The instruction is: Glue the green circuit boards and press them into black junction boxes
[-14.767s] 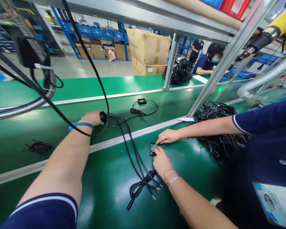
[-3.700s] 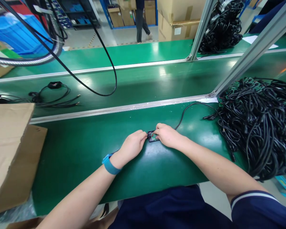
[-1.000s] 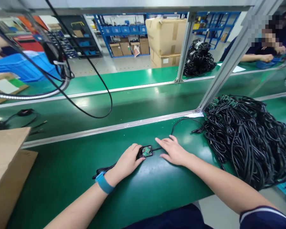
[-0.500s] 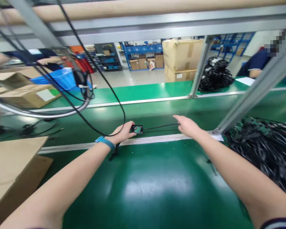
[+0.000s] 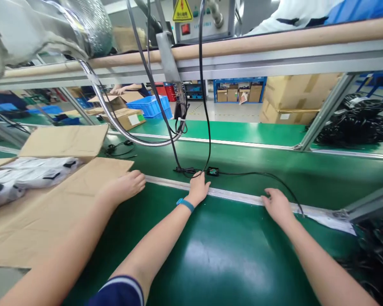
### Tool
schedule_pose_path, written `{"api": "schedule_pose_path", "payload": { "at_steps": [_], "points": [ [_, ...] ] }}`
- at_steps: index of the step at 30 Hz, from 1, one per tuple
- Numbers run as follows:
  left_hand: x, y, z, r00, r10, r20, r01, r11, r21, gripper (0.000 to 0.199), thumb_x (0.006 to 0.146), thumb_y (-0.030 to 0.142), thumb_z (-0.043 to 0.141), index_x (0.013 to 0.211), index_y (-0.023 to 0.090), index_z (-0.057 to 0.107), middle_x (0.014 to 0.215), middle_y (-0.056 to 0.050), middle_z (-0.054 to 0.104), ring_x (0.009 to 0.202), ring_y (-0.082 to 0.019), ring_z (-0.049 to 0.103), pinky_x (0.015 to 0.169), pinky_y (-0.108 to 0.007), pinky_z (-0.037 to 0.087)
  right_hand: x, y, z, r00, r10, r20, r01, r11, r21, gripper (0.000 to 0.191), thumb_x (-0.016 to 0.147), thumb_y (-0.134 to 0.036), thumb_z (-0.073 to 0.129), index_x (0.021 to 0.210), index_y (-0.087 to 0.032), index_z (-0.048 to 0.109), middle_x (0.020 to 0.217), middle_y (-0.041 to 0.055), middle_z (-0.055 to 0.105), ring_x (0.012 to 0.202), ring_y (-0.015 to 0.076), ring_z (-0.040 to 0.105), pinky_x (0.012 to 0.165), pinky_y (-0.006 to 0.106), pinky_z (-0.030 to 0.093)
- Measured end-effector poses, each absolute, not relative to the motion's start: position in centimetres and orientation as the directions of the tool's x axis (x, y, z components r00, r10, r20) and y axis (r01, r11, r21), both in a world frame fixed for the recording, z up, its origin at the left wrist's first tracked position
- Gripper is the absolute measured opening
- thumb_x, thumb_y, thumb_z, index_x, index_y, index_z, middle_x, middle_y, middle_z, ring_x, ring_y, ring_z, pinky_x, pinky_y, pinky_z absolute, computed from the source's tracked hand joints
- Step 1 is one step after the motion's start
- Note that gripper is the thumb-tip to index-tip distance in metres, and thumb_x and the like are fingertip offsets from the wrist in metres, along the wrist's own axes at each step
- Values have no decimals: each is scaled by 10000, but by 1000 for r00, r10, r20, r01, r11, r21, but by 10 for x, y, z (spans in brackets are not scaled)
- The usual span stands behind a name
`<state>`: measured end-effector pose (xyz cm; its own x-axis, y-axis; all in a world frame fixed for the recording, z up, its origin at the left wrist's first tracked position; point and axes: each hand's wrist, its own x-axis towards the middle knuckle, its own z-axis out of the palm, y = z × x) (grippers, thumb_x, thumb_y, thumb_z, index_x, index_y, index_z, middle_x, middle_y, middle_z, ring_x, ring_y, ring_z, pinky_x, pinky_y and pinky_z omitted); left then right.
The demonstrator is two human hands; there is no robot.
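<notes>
A small black housing with a green circuit board inside lies on the green surface just beyond the metal strip. From it a thin black cable runs right and curves down past my right hand. My left hand, wearing a blue wristband, rests near the housing with its thumb apart; its fingertips are by a coil of black cable, and nothing shows in its grasp. On the metal strip, my right hand sits with fingers apart, not holding the cable.
Another person's hand reaches in at left beside an open cardboard box holding white-wrapped items. Black cables and a metal hose hang ahead. A post and a cable heap stand right.
My view has swung left and up. My right hand has let go of the cable and my left hand has come off the housing. Another person's arm has entered at left.
</notes>
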<state>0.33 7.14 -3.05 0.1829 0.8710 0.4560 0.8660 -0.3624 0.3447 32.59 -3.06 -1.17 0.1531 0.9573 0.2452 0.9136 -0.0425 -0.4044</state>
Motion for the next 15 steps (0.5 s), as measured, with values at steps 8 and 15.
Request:
{"api": "schedule_pose_path", "payload": {
  "at_steps": [8, 15],
  "points": [
    [-25, -119, -41, 195, 873, 446, 693, -444, 568, 261, 1001, 310, 452, 934, 195, 677, 856, -53, 719, 780, -172, 684, 714, -285, 558, 270, -106, -21, 185, 979, -85, 480, -165, -862, 298, 802, -499, 545, 699, -221, 571, 553, 19, 619, 502, 173, 543, 550, 291, 411],
    [-61, -183, -55, 253, 901, 352, 712, -420, 563, 458, 929, 613, 464, 838, 249, 725, 844, -25, 760, 766, -204, 707, 693, -286, 548, 280, -201, 28, 246, 969, 10, 540, -128, -832, 346, 807, -420, 668, 581, -206, 517, 541, -35, 524, 554, 116, 469, 538, 234, 328]
  ]
}}
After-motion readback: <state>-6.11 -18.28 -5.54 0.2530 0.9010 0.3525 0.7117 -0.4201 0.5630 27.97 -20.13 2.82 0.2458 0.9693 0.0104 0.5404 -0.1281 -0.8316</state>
